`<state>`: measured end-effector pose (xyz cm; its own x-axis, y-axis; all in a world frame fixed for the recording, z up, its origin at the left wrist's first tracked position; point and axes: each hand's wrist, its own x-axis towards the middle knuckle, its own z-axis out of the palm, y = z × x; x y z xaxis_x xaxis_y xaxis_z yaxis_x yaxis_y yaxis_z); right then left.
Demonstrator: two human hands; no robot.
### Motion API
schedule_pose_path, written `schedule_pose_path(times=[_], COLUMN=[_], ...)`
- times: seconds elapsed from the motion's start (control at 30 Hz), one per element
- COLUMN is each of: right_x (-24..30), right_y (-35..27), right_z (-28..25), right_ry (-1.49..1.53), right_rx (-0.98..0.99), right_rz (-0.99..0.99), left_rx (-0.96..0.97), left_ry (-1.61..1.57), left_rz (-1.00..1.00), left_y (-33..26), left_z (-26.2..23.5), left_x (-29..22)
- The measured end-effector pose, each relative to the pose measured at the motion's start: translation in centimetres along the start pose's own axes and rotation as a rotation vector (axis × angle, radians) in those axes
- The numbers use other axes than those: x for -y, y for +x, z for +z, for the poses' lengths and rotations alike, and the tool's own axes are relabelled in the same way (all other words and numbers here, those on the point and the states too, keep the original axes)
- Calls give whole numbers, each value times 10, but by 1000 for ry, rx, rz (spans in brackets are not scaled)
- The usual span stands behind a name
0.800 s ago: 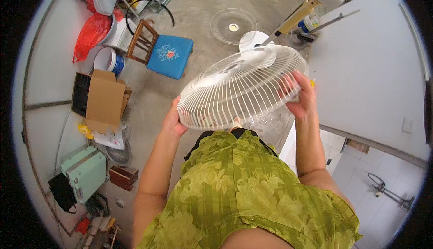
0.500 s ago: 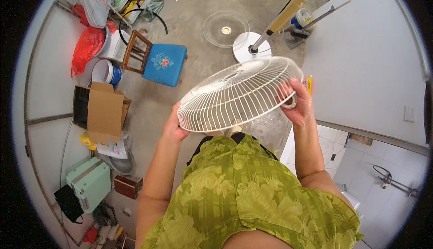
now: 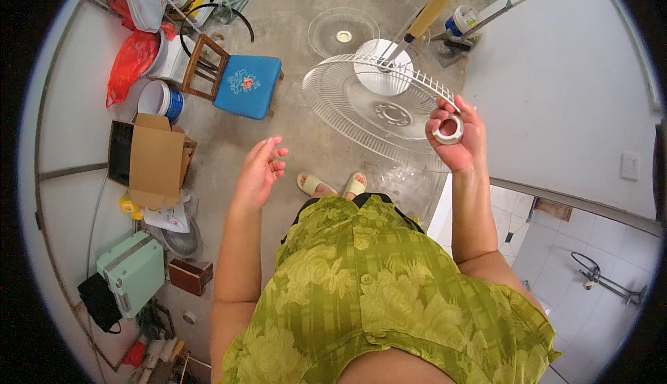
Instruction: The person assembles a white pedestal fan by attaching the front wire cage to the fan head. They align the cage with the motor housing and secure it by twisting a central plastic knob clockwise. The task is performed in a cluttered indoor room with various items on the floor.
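A white wire fan grille (image 3: 393, 113) hangs tilted in front of me, its rim held at the right by my right hand (image 3: 467, 139). That hand also keeps a white plastic ring (image 3: 448, 129) against its palm, with the fingers curled around both. My left hand (image 3: 258, 172) is off the grille, holding nothing, its fingers loosely bent and apart. Beyond the grille stands a fan stand with a round white base (image 3: 368, 50) and a yellowish pole (image 3: 432, 10). Another round wire grille (image 3: 314, 35) lies flat on the concrete floor.
A wooden chair with a blue seat (image 3: 243, 92) stands at the left. Near it are a white bucket (image 3: 154, 99), an open cardboard box (image 3: 156, 161), a mint-green case (image 3: 132, 273) and a brown box (image 3: 189, 276). A white wall panel (image 3: 556, 92) stands at the right.
My left hand has let go of the grille and moved slightly away. The grille has swung in my right hand, turning its hollow side toward me. My slippers now show below.
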<state>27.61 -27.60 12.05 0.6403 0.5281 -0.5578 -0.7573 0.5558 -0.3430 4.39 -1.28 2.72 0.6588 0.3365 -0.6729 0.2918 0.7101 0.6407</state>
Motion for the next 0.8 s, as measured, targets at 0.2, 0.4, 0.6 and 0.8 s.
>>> schedule_pose_path(times=[0.2, 0.4, 0.6, 0.8], right_x=[31, 49, 59, 63], right_y=[-11, -31, -59, -88], right_z=[-10, -5, 7, 25], right_ry=[-23, -8, -43, -130], right_rx=[-28, 64, 173, 228], right_rz=[-53, -47, 4, 6], left_rx=[-141, -167, -208, -41], left_ry=[401, 786, 1093, 1206], left_rz=[69, 369, 889, 1394], left_y=[-13, 1, -13, -29], left_z=[5, 1, 57, 123], left_x=[23, 48, 3, -62])
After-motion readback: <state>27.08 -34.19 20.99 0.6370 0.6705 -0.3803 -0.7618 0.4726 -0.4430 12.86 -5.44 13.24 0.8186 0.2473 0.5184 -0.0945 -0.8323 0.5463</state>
